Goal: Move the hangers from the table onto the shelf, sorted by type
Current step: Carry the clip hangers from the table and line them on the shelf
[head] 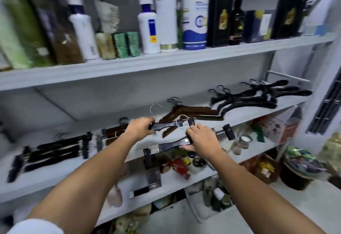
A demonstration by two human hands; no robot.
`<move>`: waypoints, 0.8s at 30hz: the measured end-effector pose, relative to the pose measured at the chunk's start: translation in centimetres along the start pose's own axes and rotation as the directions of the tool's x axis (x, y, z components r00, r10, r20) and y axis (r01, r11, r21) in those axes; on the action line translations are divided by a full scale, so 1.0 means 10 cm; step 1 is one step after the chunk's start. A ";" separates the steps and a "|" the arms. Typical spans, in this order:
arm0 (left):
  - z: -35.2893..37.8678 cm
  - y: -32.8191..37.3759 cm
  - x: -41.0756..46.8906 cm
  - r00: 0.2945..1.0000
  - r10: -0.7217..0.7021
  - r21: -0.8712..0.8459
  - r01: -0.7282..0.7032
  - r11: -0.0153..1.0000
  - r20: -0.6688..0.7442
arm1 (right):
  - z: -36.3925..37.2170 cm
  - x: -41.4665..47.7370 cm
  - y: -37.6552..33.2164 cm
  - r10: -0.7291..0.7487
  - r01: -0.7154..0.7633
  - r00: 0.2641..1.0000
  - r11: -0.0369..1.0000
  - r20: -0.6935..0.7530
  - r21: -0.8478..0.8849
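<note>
- The left hand [139,129] curls round the left end of a dark clip hanger [166,125]. It holds the hanger just above the middle shelf [46,176], with the silver hook pointing up and away.
- The right hand [202,140] grips a second clip hanger [171,146] near its middle, thumb on top and fingers beneath. This one is nearer, at the shelf's front edge, tilted with its right end higher.
- The two held hangers are close together (blur hides whether they touch).
- Other hangers lie in groups on the same shelf:
  - black clip hangers [55,149] at the left
  - a brown clip stack [113,132] just left of the left hand
  - brown wooden hangers [193,113] beyond the hands
  - black plastic hangers [245,101] at the right
- Bottles [167,12] and boxes stand on the shelf above.
</note>
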State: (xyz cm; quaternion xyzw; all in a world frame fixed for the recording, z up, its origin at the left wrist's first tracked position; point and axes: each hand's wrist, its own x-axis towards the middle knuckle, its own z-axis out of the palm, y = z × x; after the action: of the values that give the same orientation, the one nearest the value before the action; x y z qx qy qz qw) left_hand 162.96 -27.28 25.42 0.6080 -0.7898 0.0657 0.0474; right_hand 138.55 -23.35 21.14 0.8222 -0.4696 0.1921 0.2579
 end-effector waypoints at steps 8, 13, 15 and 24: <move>-0.02 -1.10 -0.77 0.962 -0.270 0.015 0.270 0.963 0.040 | 0.22 0.64 -0.97 -0.173 0.173 0.985 0.977 -0.008 0.121; 0.03 -1.56 -1.09 0.921 -0.382 0.049 0.380 0.924 0.072 | 0.36 0.96 -1.42 -0.233 0.234 0.972 0.958 -0.028 0.168; 0.09 -1.73 -1.16 0.904 -0.421 0.076 0.416 0.906 0.077 | 0.43 1.08 -1.57 -0.243 0.254 0.967 0.950 -0.081 0.180; 0.46 -2.43 -1.29 0.863 -0.488 0.095 0.479 0.872 0.131 | 1.03 1.61 -2.08 -0.345 0.376 0.926 0.882 -0.154 0.283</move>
State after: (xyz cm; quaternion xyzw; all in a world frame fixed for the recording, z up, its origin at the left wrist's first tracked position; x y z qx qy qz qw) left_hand 189.76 -21.81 19.98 0.7910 -0.6110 0.0290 -0.0156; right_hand 165.22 -31.60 16.90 0.9146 -0.2592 0.2518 0.1812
